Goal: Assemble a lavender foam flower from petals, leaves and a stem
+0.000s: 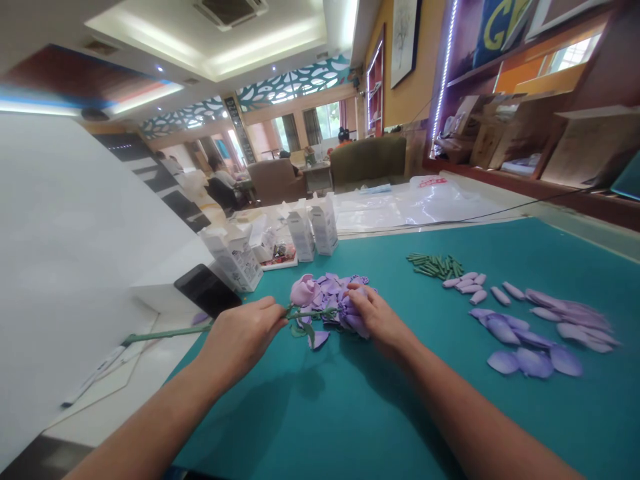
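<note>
My left hand point(247, 337) is closed in a pinch on the green stem point(167, 332) of an artificial flower, whose long end sticks out to the left. A pale pink bloom point(304, 291) and green leaves point(303, 329) show just beyond those fingers. On the right, the fingers of my right hand point(377, 323) curl round a purple bloom point(353, 315) on the same stem, partly covering it. Behind and below the blooms lies a heap of loose purple petals point(330, 288); one petal point(319, 340) rests near the leaves.
Green short sticks point(436, 265), pale pink buds point(470, 283) and rows of purple petals point(533, 360) lie on the teal mat point(310, 427). White boxes point(324, 227) and a dark phone point(207, 291) stand behind. A white panel point(75, 253) rises at left. Several people sit farther off.
</note>
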The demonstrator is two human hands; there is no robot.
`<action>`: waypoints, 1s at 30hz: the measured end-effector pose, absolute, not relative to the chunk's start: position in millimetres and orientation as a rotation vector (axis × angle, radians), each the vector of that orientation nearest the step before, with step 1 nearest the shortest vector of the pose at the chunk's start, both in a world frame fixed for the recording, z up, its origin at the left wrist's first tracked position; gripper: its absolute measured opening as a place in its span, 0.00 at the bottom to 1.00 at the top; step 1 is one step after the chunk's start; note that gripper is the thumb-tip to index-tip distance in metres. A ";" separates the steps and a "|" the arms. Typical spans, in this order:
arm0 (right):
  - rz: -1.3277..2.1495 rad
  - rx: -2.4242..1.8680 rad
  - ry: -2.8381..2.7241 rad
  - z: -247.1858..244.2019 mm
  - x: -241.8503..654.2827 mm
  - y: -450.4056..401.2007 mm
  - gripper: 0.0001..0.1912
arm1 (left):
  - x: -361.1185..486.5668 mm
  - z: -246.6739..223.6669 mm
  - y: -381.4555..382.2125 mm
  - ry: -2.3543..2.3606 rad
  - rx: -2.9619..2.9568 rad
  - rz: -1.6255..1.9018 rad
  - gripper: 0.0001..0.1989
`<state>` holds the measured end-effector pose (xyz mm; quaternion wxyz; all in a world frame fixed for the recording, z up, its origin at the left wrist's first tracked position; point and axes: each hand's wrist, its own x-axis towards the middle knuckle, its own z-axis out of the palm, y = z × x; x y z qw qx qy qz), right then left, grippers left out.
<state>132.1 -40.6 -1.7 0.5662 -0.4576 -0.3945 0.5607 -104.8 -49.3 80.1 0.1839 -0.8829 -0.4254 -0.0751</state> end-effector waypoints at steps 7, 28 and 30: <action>1.353 -0.941 -0.864 8.4 143.7 -42.6 0.33 | -100.9 71.5 -47.4 -1.337 -2.547 -0.334 0.14; 1.311 -0.958 -0.955 1.7 134.4 -41.2 0.22 | -51.8 95.9 -28.0 -2.008 -2.904 -1.918 0.12; 1.343 -0.938 -1.124 3.3 123.3 -49.3 0.22 | -38.3 97.6 -27.5 -1.901 -2.984 -2.183 0.14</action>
